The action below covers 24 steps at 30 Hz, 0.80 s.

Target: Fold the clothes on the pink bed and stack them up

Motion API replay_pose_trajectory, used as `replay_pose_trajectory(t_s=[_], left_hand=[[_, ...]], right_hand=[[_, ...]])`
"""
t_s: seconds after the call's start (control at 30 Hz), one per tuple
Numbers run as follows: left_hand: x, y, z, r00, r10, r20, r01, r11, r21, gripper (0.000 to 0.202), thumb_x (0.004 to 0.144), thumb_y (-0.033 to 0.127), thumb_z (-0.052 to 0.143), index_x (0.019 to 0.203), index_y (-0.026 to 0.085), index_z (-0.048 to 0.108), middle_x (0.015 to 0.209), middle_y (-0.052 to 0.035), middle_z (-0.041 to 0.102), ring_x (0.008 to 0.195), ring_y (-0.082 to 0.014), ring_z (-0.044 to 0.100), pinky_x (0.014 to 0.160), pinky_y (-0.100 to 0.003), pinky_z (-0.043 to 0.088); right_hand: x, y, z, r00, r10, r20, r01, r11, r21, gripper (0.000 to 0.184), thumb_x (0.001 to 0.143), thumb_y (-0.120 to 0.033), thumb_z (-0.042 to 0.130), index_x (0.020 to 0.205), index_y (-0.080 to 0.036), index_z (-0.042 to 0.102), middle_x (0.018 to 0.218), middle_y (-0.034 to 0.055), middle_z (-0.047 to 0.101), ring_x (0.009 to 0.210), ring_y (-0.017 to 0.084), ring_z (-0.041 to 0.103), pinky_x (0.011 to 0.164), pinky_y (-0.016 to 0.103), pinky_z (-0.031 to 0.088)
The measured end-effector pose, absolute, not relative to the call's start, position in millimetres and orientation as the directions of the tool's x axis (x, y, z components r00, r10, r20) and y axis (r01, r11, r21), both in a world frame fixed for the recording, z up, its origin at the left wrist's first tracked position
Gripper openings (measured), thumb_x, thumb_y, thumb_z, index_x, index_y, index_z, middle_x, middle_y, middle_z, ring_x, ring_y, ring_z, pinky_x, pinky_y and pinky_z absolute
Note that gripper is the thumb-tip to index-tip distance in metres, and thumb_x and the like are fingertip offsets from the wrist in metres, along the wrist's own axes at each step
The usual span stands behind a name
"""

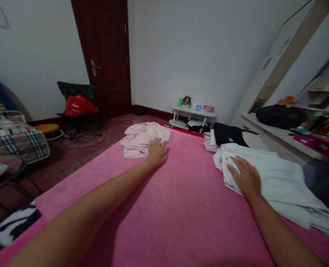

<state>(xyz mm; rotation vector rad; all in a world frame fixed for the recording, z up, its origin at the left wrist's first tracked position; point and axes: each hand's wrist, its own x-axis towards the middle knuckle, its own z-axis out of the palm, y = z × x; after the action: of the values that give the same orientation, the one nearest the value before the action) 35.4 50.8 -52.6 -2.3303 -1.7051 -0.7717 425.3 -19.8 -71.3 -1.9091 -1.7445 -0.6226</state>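
Note:
My left hand (157, 152) rests on the right edge of a crumpled pale pink garment (139, 137) near the far end of the pink bed cover (181, 200). Its fingers are stretched out and hold nothing that I can see. On the right, my right hand (245, 177) lies with fingers apart on folded white clothes (278, 178). Just beyond those sits a folded black garment (228, 135) with a small white mark, beside some light-coloured folded cloth (209, 142).
A low white table (192, 111) with a flower pot stands by the far wall. Left of the bed are a folding chair with a red bag (79, 105), a yellow stool (47, 128) and a plaid-covered seat (14, 137). A counter holding a black bag (281, 115) borders the right side.

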Motion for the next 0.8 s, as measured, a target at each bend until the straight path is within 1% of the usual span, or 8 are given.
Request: replay_pose_trajectory(t_s=[0.03,0.07,0.13,0.23,0.33,0.47,0.67,0.8], left_hand=[[10,62,-50,0.166,0.871,0.461,0.957,-0.255,0.136,0.062,0.083,0.045,0.058,0.137,0.019,0.041,0.146,-0.0168,0.037,0.136,-0.0357,0.027,0.111,-0.054,0.018],[-13,71,-49,0.091,0.899,0.429,0.978,-0.162,0.132,0.067,0.082,0.049,0.058,0.137,0.017,0.040,0.144,-0.0187,0.038,0.134,-0.0374,0.030,0.108,-0.054,0.022],[-48,86,-48,-0.062,0.935,0.350,0.985,0.001,0.171,0.069,0.081,0.053,0.056,0.137,0.017,0.039,0.137,-0.0193,0.045,0.125,-0.0372,0.040,0.101,-0.049,0.033],[-69,93,-50,-0.109,0.935,0.337,0.983,0.051,0.176,0.058,0.082,0.042,0.056,0.133,0.017,0.043,0.128,-0.0175,0.051,0.118,-0.0335,0.046,0.095,-0.041,0.037],[-67,86,-48,-0.068,0.931,0.359,0.986,0.008,0.167,0.044,0.084,0.028,0.053,0.126,0.016,0.048,0.123,-0.0164,0.053,0.115,-0.0305,0.048,0.095,-0.038,0.037],[-49,61,-39,0.003,0.934,0.358,0.985,-0.064,0.159,0.032,0.085,0.022,0.048,0.116,0.014,0.052,0.115,-0.0170,0.057,0.110,-0.0302,0.052,0.089,-0.037,0.040],[41,-13,-39,0.239,0.921,0.308,0.936,-0.303,0.181,0.021,0.083,0.021,0.050,0.104,0.015,0.055,0.103,-0.0146,0.063,0.094,-0.0257,0.061,0.078,-0.033,0.044],[100,-69,-44,0.450,0.837,0.312,0.828,-0.522,0.205,0.025,0.081,0.024,0.054,0.104,0.015,0.055,0.101,-0.0137,0.063,0.092,-0.0259,0.062,0.076,-0.034,0.046]], right_hand=[[426,-19,-72,0.086,0.777,0.624,0.996,-0.076,-0.042,0.051,0.093,-0.053,0.030,0.132,-0.027,0.053,0.142,0.0048,0.047,0.130,0.027,0.039,0.104,0.045,0.032],[426,-19,-72,0.085,0.774,0.627,0.996,-0.076,-0.041,0.051,0.093,-0.053,0.030,0.131,-0.027,0.053,0.142,0.0049,0.047,0.130,0.027,0.039,0.103,0.045,0.033],[426,-19,-72,0.080,0.771,0.632,0.997,-0.072,-0.039,0.051,0.093,-0.052,0.031,0.131,-0.027,0.053,0.141,0.0054,0.048,0.130,0.026,0.040,0.103,0.045,0.034],[423,-21,-70,0.070,0.772,0.632,0.997,-0.074,-0.020,0.048,0.093,-0.049,0.034,0.131,-0.027,0.053,0.141,0.0057,0.048,0.129,0.026,0.041,0.102,0.044,0.035],[419,-23,-68,0.084,0.787,0.612,0.994,-0.111,0.007,0.046,0.094,-0.046,0.035,0.133,-0.026,0.051,0.142,0.0064,0.047,0.129,0.026,0.039,0.103,0.046,0.034],[413,-22,-69,0.170,0.826,0.537,0.977,-0.212,0.016,0.052,0.095,-0.051,0.030,0.139,-0.026,0.044,0.148,0.0099,0.038,0.135,0.029,0.032,0.105,0.053,0.029],[377,-30,-73,0.372,0.818,0.439,0.923,-0.376,-0.082,0.066,0.092,-0.055,0.031,0.148,-0.020,0.031,0.155,0.0185,0.020,0.141,0.037,0.017,0.106,0.061,0.019],[330,-48,-80,0.410,0.762,0.501,0.901,-0.425,-0.091,0.066,0.090,-0.044,0.038,0.148,-0.014,0.030,0.155,0.0228,0.013,0.141,0.041,0.011,0.104,0.065,0.017]])
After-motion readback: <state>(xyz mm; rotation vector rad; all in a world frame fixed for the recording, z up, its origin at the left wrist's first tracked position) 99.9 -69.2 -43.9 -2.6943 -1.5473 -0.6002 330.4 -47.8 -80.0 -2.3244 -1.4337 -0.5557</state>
